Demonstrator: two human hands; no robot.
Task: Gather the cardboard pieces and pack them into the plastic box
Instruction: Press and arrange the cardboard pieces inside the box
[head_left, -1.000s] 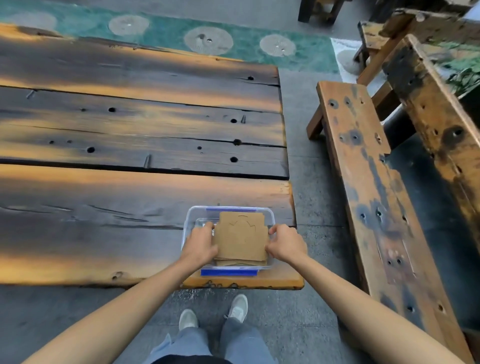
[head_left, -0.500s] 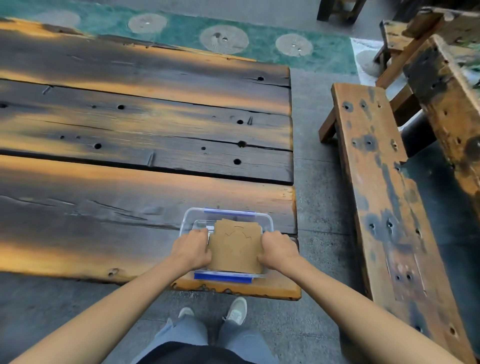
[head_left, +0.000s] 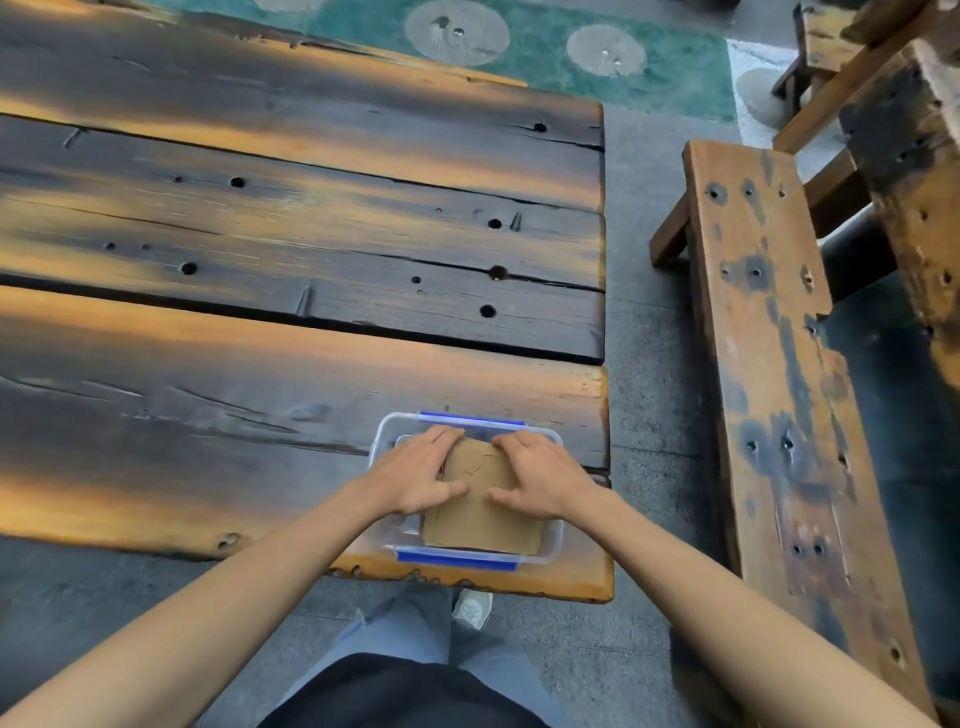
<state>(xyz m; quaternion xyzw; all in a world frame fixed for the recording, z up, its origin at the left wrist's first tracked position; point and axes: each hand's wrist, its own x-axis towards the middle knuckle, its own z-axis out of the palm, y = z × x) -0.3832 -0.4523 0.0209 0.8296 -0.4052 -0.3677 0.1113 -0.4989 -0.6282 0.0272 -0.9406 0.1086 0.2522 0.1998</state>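
While only the head view is to hand, it shows the matter well enough: the plastic box (head_left: 554, 538) sits at the near right corner of the wooden table (head_left: 260, 364), close to its front edge, and the cardboard pieces (head_left: 480, 512) lie stacked inside it, the top sheet showing between the two hands. The left hand (head_left: 421, 475) lies flat on the left part of the stack, fingers stretched out toward the far rim, pressing rather than clasping; the right hand (head_left: 537, 478) does the same on the right part, fingers spread, nothing closed in either palm. A bench (head_left: 769, 364) stands well apart on the right, across a strip of floor.

I judge the packing nearly done and the stack being pushed down to seat. The risk lies in the pressing: uneven weight from one hand could tip the box toward the table's edge, or a sheet caught on the rim could buckle or spring up once the hands lift.
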